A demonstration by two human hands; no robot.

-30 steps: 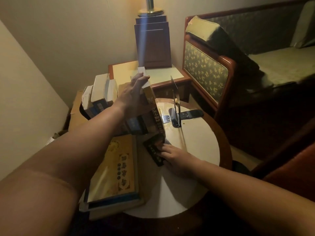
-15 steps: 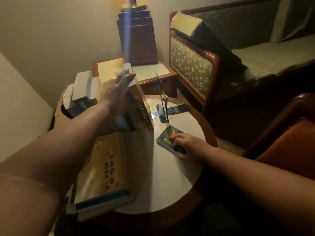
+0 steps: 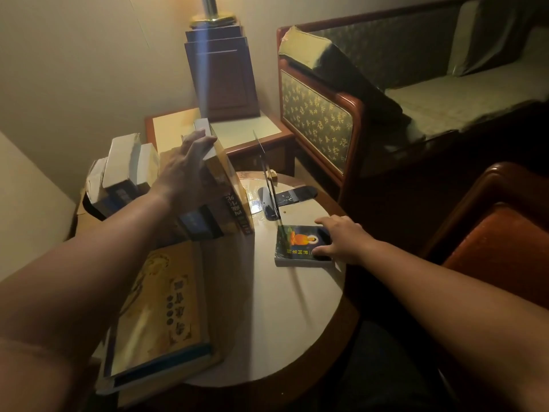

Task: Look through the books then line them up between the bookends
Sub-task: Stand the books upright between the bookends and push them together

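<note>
Several upright books (image 3: 234, 200) lean in a row on the round table (image 3: 285, 316), and my left hand (image 3: 184, 171) presses flat against the top of the row, steadying it. A dark metal bookend (image 3: 269, 185) stands upright just right of the row. In front of it lies a small dark book (image 3: 300, 245) with an orange figure on its cover; my right hand (image 3: 341, 239) rests on its right side with fingers spread over top and bottom edges. A big yellow book (image 3: 157, 310) lies flat on a stack at the table's near left.
More books (image 3: 124, 173) stand behind my left arm at the far left. A side table (image 3: 243, 132) with a lamp base (image 3: 222, 75) stands behind the round table. A patterned sofa (image 3: 386, 93) fills the right, and an orange chair (image 3: 502, 239) is close on the right.
My right hand has slid the small dark book to the right, from beside the upright row to in front of the bookend. My left hand has stayed on the row.
</note>
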